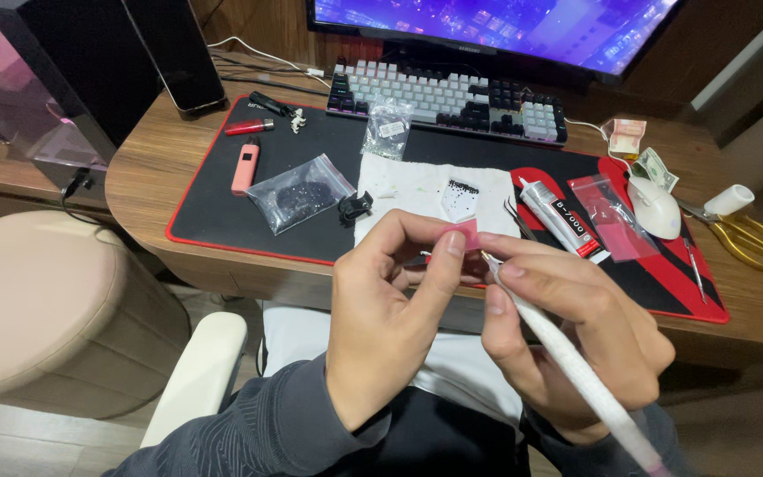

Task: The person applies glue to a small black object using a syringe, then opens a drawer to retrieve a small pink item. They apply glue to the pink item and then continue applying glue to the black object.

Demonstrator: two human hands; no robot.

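Up close, left fingers (454, 246) pinch a pink piece (464, 231); right hand (567, 327) grips a white pen tool (576, 367).

I'm sitting at a home computer desk (152, 168): beyond my hands a keyboard (452, 97) and monitor (487, 26) are glowing, a mouse (655, 208) is lying to the right on the mat (222, 212), and a PC case (37, 79) is standing far left.

Wooden worktop (147, 168) with desk mat (222, 212).
Keyboard (448, 97), scissors (739, 234) and banknotes (626, 134) lie on the wood beside the mat.
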